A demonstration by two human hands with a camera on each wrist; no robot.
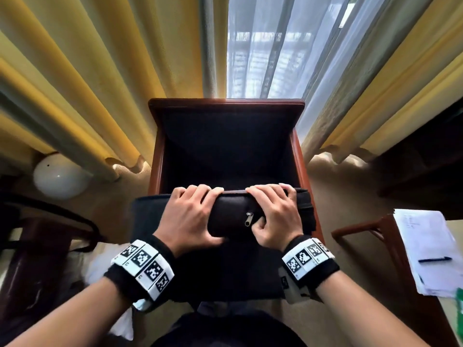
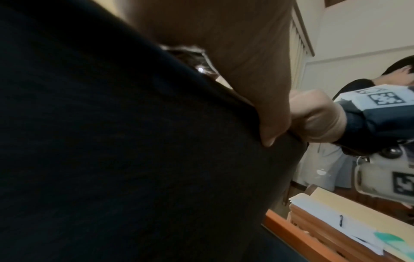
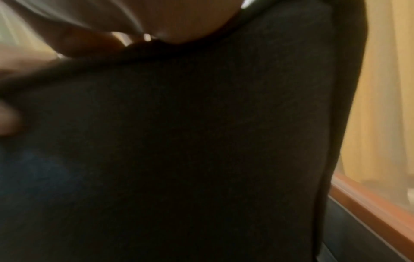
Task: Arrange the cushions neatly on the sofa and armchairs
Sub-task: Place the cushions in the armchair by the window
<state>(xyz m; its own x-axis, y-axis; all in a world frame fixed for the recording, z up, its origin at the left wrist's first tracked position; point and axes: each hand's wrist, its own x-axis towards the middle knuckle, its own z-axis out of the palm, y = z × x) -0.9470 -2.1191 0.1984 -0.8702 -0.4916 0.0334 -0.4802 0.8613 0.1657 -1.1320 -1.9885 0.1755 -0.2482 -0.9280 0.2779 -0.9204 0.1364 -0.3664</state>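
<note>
A black cushion [image 1: 233,216] with a metal zip pull [image 1: 249,219] on its near face is held in front of a wooden armchair [image 1: 160,146] with a dark seat and back. My left hand [image 1: 193,214] grips the cushion's top edge on the left, fingers curled over it and thumb pressed on the front. My right hand [image 1: 275,214] grips the same edge on the right. The cushion's lower part hangs down towards me. Black cushion fabric [image 2: 134,141] fills the left wrist view, with the thumb of my left hand [image 2: 257,113] pressed into it. Cushion fabric [image 3: 179,141] also fills the right wrist view.
Yellow curtains [image 1: 87,83] and a sheer white curtain [image 1: 288,58] hang behind the armchair. A white globe lamp [image 1: 60,176] sits at the left. To the right, a wooden table [image 1: 363,229] carries papers [image 1: 426,246] and a pen [image 1: 434,259]. Dark furniture [image 1: 30,246] stands at the left.
</note>
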